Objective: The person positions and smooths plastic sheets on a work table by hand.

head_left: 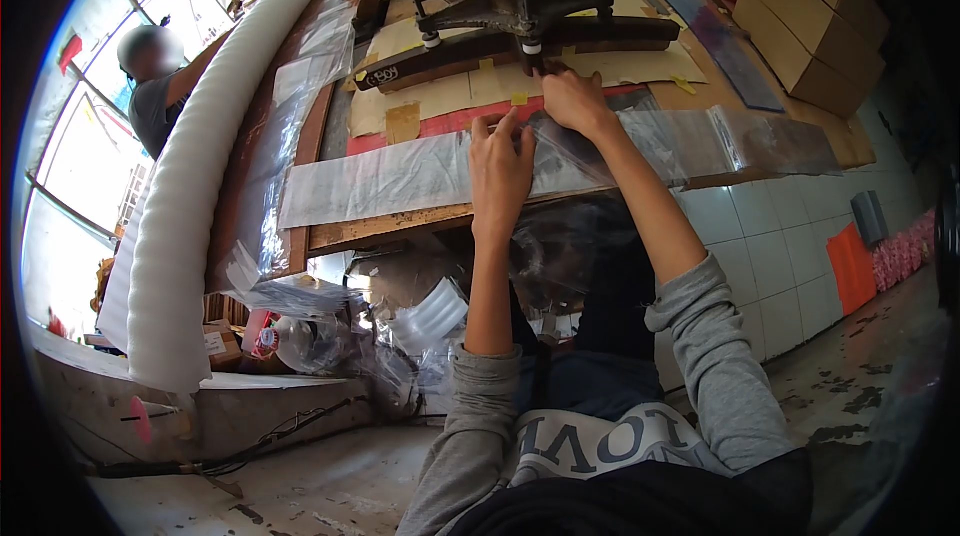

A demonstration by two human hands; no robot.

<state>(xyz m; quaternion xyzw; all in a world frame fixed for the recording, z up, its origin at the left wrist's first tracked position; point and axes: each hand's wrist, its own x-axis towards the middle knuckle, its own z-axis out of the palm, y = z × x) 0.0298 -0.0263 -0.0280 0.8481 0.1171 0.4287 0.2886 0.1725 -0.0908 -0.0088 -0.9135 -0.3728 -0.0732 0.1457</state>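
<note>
A long strip of clear plastic film [380, 179] lies across the near edge of the work table. My left hand [502, 171] rests on the film, palm down, its fingers bent and apart near a red strip [450, 123]. Farther forward, my right hand [577, 104] reaches to the foot of a dark metal press [525, 14]. Its fingers are curled together, and whatever they hold is hidden. Below the press bar lies a tan board [620, 71] with yellow tape pieces [519, 99] on it. Between my hands the film is creased and raised.
A thick white foam roll [205, 151] stands along the table's left side, with a person [155, 86] behind it. Brown cardboard boxes [810, 21] stand at the right rear. Below the table are crumpled plastic scraps [435, 316]. An orange sheet [851, 269] leans at the right.
</note>
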